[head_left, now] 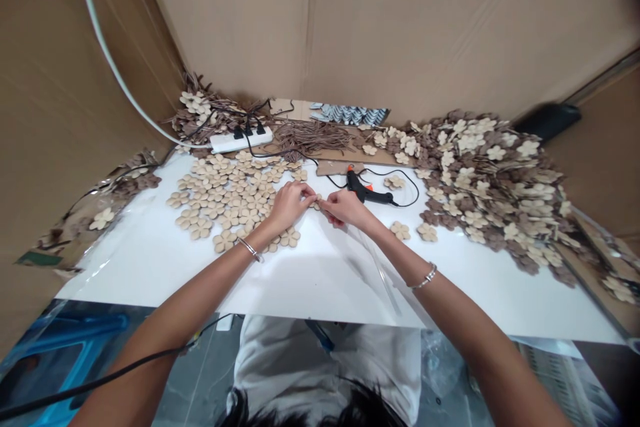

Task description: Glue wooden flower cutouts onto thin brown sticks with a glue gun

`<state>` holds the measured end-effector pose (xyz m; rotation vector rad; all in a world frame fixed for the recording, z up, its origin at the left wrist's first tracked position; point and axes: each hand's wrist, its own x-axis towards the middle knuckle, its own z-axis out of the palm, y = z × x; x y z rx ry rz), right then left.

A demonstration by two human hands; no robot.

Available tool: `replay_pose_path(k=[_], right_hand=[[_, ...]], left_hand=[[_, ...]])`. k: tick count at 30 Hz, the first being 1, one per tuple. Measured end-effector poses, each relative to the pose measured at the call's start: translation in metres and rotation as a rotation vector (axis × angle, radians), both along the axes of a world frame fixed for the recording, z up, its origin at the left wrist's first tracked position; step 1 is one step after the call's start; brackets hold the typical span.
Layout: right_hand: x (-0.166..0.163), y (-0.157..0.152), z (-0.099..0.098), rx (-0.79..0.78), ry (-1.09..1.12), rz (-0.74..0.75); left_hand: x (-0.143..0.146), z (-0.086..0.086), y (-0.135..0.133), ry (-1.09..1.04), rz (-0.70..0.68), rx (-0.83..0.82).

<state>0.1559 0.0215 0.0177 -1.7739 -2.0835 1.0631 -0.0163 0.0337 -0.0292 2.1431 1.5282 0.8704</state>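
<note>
My left hand [291,205] and my right hand [346,207] meet above the middle of the white table, fingertips pinched together from either side. Between them shows a small beige flower piece [319,202], mostly covered by the fingers. Just behind my right hand lies a black glue gun [370,193] with orange parts, its cord looping to the right. Many beige flower pieces [245,193] are spread to the left of my left hand. Single flowers [400,231] lie to the right, past my right wrist. Clear thin sticks [383,273] rest below my right forearm.
A white power strip [243,139] with black plugs stands at the back left. Brown stems [313,139] lie along the back, and a big heap of beige and brown flowers [480,180] fills the right. Cardboard walls [400,33] enclose the white table [300,280].
</note>
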Motion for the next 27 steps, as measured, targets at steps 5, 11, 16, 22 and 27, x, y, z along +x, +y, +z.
replay_pose_path(k=[5, 11, 16, 22, 27], right_hand=[[0.002, -0.026, 0.005, 0.543, -0.330, 0.091], [0.002, -0.029, -0.012, 0.613, -0.467, 0.256], [0.004, -0.030, -0.019, 0.671, -0.525, 0.282], [0.006, -0.028, -0.021, 0.692, -0.488, 0.269], [0.008, -0.026, -0.027, 0.721, -0.396, 0.223]], left_hand=[[0.000, 0.000, 0.000, -0.012, -0.002, 0.005], [0.001, 0.000, 0.000, -0.025, 0.001, 0.004], [0.001, -0.002, 0.000, -0.027, 0.013, 0.027], [0.002, -0.001, 0.001, -0.015, 0.022, 0.014], [0.001, 0.000, 0.000, -0.030, 0.016, 0.017]])
